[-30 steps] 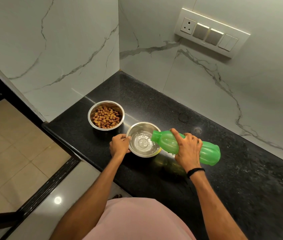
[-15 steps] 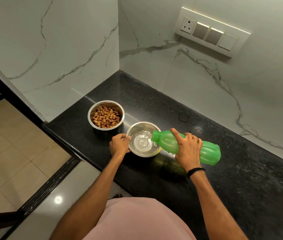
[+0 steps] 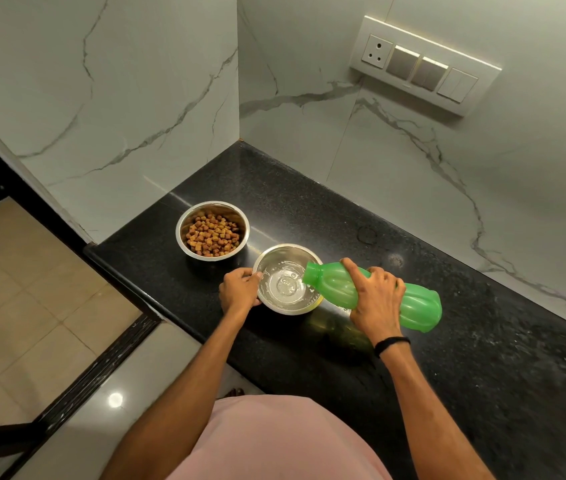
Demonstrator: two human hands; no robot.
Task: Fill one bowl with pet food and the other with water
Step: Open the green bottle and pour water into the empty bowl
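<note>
My right hand grips the tilted green plastic bottle, my left hand holds the round steel bowl beside it; tipping steeper could slosh water over its rim.

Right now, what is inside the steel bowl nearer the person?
Clear water pooled in the nearer bowl, below the green bottle's mouth. The bottle's neck hides part of the right inner wall.

A black speckled tabletop fills a corner of white veined marble walls. Above the tabletop, a switch panel sits in the wall. Left of it, beige floor tiles.
</note>
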